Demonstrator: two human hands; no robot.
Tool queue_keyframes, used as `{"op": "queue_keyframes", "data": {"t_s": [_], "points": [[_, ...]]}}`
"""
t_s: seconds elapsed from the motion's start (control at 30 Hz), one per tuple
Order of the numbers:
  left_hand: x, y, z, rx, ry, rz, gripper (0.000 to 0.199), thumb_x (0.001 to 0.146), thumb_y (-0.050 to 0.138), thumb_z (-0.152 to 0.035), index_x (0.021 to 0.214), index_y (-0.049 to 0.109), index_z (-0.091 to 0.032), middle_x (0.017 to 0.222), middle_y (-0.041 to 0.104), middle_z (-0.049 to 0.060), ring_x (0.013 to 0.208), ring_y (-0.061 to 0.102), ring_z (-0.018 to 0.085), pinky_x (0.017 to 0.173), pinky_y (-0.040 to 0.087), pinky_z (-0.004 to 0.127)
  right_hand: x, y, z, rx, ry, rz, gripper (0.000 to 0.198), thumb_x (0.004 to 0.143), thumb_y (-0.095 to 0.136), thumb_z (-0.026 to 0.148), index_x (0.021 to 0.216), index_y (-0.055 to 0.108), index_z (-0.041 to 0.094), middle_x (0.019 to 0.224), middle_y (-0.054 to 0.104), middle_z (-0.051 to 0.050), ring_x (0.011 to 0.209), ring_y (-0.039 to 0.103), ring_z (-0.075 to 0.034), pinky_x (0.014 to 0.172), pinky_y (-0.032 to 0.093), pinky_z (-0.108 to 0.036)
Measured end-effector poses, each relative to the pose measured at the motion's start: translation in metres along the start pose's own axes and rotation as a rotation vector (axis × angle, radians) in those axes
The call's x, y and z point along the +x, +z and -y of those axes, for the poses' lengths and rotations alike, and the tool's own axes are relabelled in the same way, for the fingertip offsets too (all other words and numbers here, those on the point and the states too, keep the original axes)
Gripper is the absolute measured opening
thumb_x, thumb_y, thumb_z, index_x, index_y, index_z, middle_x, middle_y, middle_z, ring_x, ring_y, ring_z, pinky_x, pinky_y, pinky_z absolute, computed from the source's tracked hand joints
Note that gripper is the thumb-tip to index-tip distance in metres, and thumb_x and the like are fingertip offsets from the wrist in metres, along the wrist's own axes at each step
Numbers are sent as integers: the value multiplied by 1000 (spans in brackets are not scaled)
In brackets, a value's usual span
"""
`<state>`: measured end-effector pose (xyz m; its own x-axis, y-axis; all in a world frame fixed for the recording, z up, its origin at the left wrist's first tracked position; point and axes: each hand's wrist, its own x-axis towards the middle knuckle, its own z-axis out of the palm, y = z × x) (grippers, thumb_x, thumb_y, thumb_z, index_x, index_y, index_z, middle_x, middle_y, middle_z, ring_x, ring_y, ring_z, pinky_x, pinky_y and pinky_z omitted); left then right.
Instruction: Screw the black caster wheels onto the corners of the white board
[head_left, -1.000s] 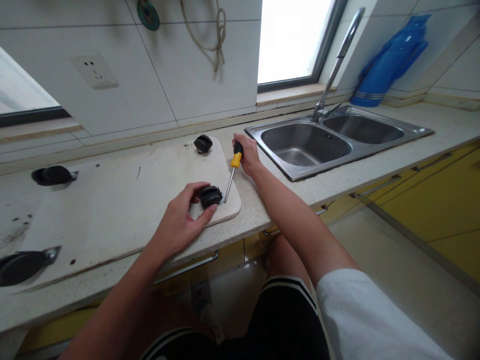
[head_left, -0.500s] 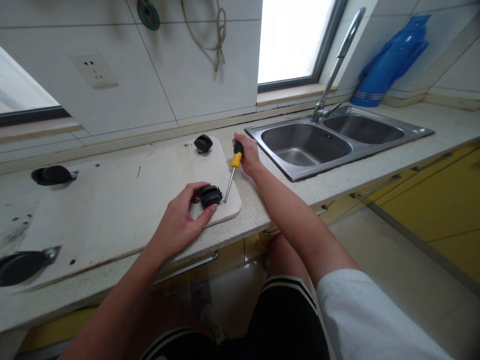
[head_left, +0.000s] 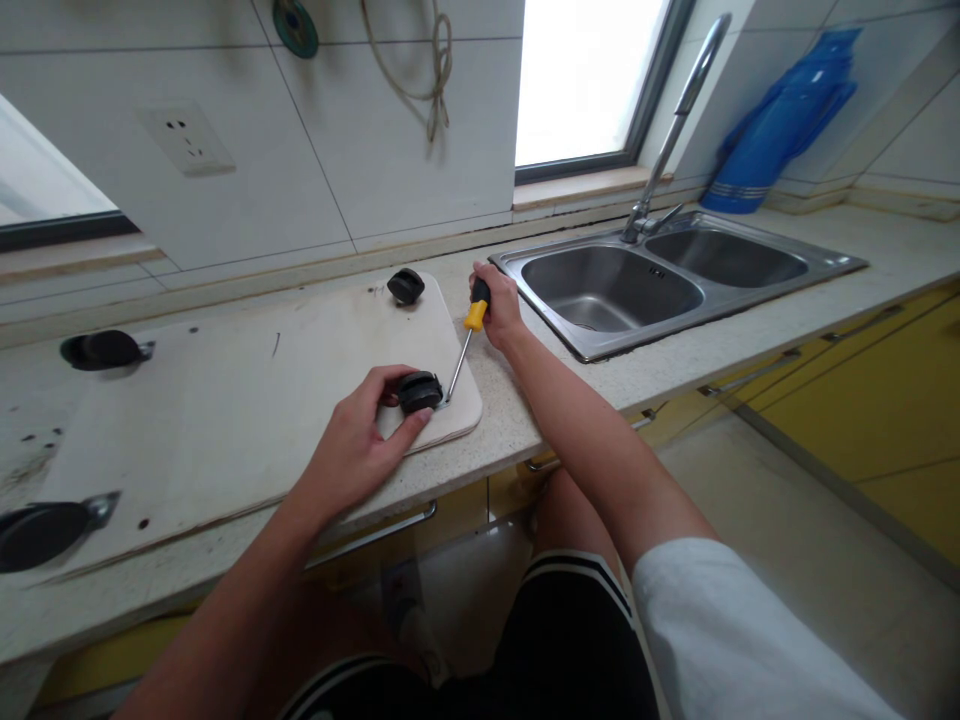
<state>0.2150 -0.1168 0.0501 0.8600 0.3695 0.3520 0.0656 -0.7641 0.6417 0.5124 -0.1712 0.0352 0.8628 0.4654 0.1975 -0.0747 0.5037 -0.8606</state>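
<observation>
A white board [head_left: 247,420] lies flat on the countertop with black casters on its upper face. My left hand [head_left: 367,425] curls its thumb and fingers around the caster [head_left: 418,393] at the board's near right corner. In my right hand [head_left: 498,303] is a screwdriver [head_left: 473,318] with a yellow and black handle, held at a slant. Its metal shaft runs down to the caster's mounting plate beside the wheel; the exact seat of the tip is too small to make out. Another caster [head_left: 406,287] stands at the far right corner.
Two more casters, one far [head_left: 105,350] and one near [head_left: 56,530], sit at the board's left end. To the right is a steel double sink [head_left: 581,350] with a tall faucet [head_left: 675,130]. A blue thermos-like jug [head_left: 784,125] stands behind it. Drawer handles [head_left: 375,535] line the counter front.
The screwdriver's handle and my right hand have shifted very slightly to the right. My left hand stays on the same caster.
</observation>
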Motion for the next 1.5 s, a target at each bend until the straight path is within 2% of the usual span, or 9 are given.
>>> {"op": "queue_keyframes", "data": {"t_s": [0.2, 0.4, 0.57, 0.9, 1.17, 1.4, 1.5], "points": [[1, 0, 1, -26, -10, 0, 46, 102, 78, -49, 141, 68, -28, 131, 83, 7, 118, 80, 30, 106, 64, 46, -3, 2, 2, -3, 12, 5, 50, 86, 88, 63, 69, 63, 22, 68, 52, 4, 57, 42, -9, 48, 30, -26], [0, 0, 0, -43, -20, -5, 45, 102, 79, -48, 141, 68, -29, 135, 84, 8, 123, 81, 32, 100, 67, 45, -5, 3, 5, -26, 21, -13, 53, 89, 87, 65, 69, 61, 23, 69, 52, 4, 58, 41, -10, 49, 31, -25], [0, 0, 2, -58, -37, -3, 46, 102, 79, -50, 142, 69, -30, 135, 84, 8, 123, 82, 32, 87, 68, 40, -4, 3, 4, -21, 19, -4, 54, 89, 88, 65, 69, 61, 23, 69, 52, 4, 58, 40, -10, 49, 28, -26], [0, 1, 4, -99, -57, -2, 50, 100, 81, -53, 142, 69, -29, 136, 84, 11, 127, 82, 35, 85, 71, 41, -2, 1, 1, -5, 0, -6, 54, 87, 89, 66, 69, 61, 23, 70, 53, 4, 60, 43, -11, 51, 33, -26], [0, 1, 5, -113, -61, 0, 50, 99, 82, -52, 141, 69, -28, 136, 84, 11, 129, 81, 35, 96, 72, 46, -1, 1, 0, -6, -13, -9, 52, 84, 88, 65, 69, 61, 24, 72, 55, 3, 62, 45, -11, 51, 32, -26], [4, 3, 4, -137, -36, -1, 47, 100, 81, -49, 141, 69, -27, 136, 84, 10, 127, 82, 32, 116, 66, 52, 2, -1, -2, 1, -6, -18, 51, 83, 88, 64, 71, 60, 24, 73, 57, 3, 61, 46, -11, 50, 32, -26], [5, 3, 3, -133, -33, -4, 52, 100, 82, -49, 145, 69, -28, 139, 82, 9, 126, 82, 31, 117, 66, 50, 5, -4, -3, 9, -8, -32, 49, 83, 88, 62, 71, 59, 24, 72, 57, 3, 62, 46, -11, 51, 33, -25]]}}
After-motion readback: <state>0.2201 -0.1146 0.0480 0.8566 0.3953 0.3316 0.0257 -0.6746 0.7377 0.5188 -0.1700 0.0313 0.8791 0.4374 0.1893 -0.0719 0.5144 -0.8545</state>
